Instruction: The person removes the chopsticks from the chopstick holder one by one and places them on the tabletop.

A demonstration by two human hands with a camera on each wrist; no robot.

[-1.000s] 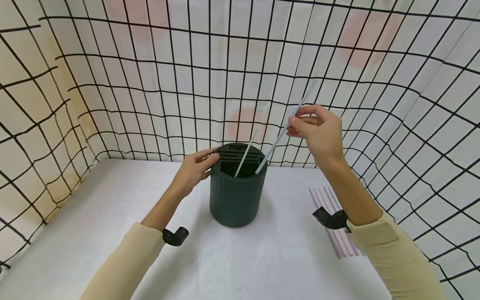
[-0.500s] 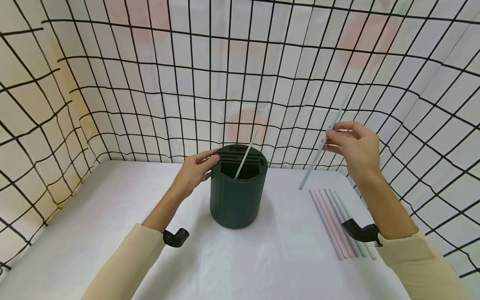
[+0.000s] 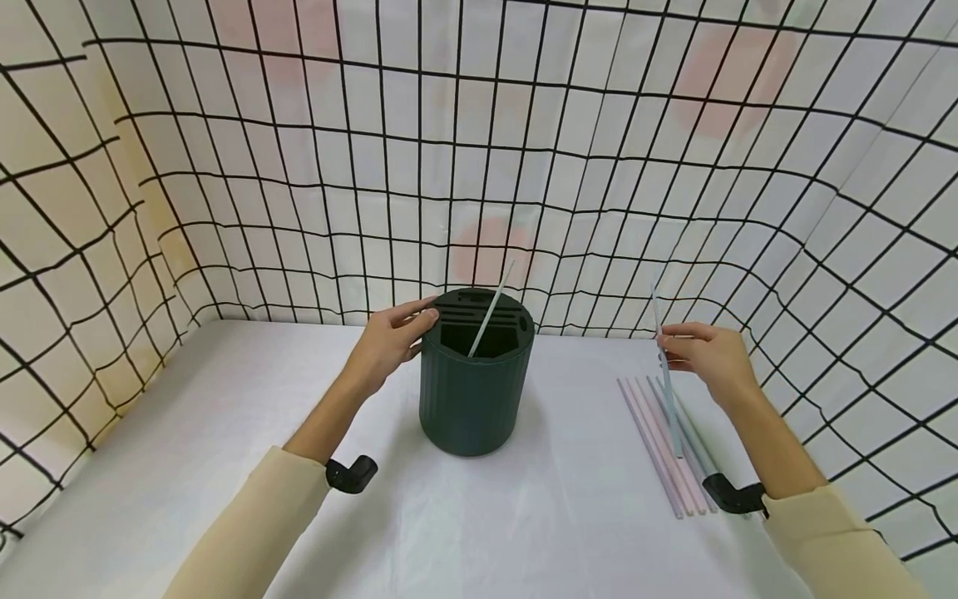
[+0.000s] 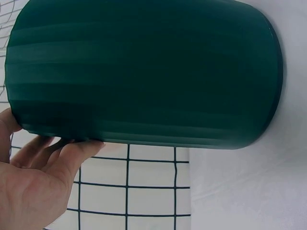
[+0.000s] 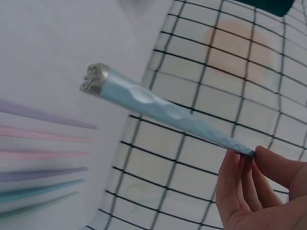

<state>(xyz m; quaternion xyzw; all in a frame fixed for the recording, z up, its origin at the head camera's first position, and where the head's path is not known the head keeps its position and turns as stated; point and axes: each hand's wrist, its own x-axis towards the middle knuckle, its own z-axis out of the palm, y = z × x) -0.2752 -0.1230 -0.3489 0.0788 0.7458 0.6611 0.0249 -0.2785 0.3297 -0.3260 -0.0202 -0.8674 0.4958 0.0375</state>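
My left hand [image 3: 395,337] holds a dark green utensil holder [image 3: 473,408] at its upper left side, thumb by the rim; in the left wrist view its fingers bend against the ribbed wall. A pale green chopstick [image 3: 490,312] leans in the holder's front opening. Off to the right, my right hand [image 3: 711,359] pinches a light blue chopstick [image 5: 165,111] near its middle. That chopstick's silver patterned end shows in the right wrist view. In the head view it overlaps a row of pastel chopsticks [image 3: 657,453] lying side by side on the table.
Narrow slots mark the back of the holder's top. Black wire grid panels [image 3: 359,166] rise behind and on both sides of the white-covered table [image 3: 479,532]. A black wrist mount [image 3: 732,495] on my right arm covers part of the chopstick row.
My right hand has carried the blue chopstick away from the holder's opening, rightward and then down over the row. The chopstick's lower end now points nearer to me. My left hand stays put.
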